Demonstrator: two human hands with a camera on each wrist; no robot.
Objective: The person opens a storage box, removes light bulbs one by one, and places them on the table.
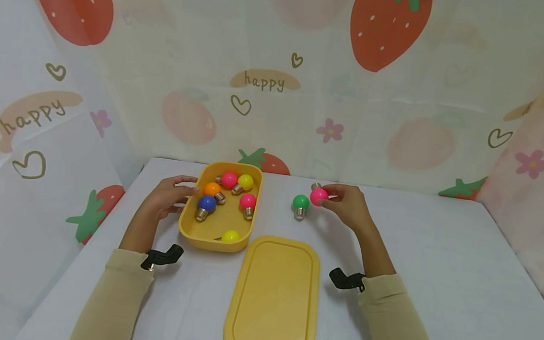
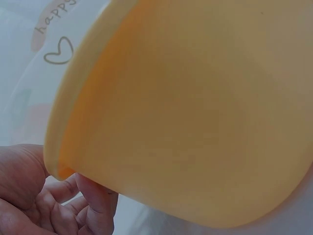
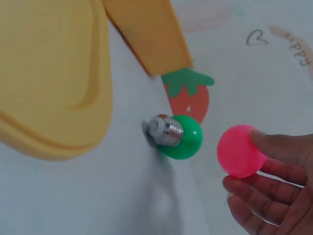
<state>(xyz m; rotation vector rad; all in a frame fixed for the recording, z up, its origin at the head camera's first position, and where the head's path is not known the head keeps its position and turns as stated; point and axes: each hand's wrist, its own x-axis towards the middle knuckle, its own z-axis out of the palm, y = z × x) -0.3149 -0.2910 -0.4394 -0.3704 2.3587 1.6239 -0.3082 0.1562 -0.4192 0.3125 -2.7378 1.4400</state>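
With its thumb and fingers, my right hand (image 1: 349,204) pinches a pink light bulb (image 1: 318,197) by its round globe, metal base pointing away. Just left of it a green light bulb (image 1: 301,202) lies on the table, its screw base toward me. My left hand (image 1: 168,197) holds the left side of a yellow box (image 1: 219,246), fingers curled at the rim in the left wrist view. Inside lie an orange bulb (image 1: 212,189), a blue bulb (image 1: 207,203), two pink bulbs and two yellow ones.
A flat yellow lid (image 1: 272,296) lies on the white table (image 1: 458,288), in front of the box and to its right. Behind the table hangs a cloth (image 1: 275,117) printed with strawberries, and it also runs along both sides.
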